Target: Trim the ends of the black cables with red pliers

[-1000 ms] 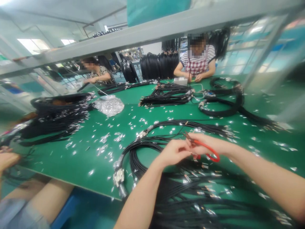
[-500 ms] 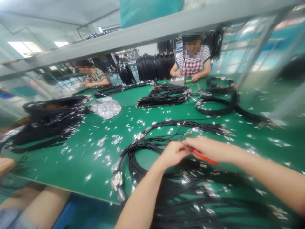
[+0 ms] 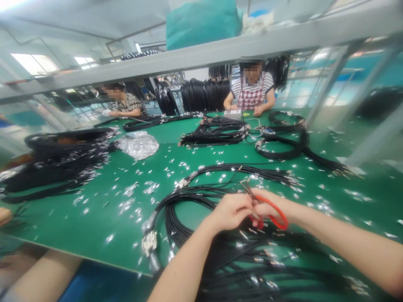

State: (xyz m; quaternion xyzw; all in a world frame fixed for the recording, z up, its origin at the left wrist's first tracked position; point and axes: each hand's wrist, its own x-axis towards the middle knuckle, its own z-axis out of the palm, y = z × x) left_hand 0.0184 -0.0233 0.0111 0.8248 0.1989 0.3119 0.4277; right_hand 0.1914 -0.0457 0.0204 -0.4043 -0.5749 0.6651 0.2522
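Red-handled scissors (image 3: 278, 214) are in my right hand (image 3: 271, 202), the closed fingers partly hidden behind the handles; the metal blades point up and to the left. My left hand (image 3: 232, 210) is pinched right beside it, its fingertips on the end of a black cable, though the exact contact is partly covered. Under and around both hands lies a coiled bundle of black cables (image 3: 181, 220), with bare copper and silvery ends fanned out to the right. A metal connector (image 3: 149, 243) joins the bundle at its left side.
Scraps of foil (image 3: 129, 189) litter the green table (image 3: 94, 235). More cable bundles (image 3: 217, 132) lie farther back and left, near a clear plastic bag (image 3: 138, 144). Two people sit across the table. A grey shelf beam (image 3: 126, 67) spans above; another person's hand shows at left.
My right hand has turned the scissors, so the blades now point upward and the red loops show more fully. Both hands sit slightly lower in view, and the camera has tilted up a little.
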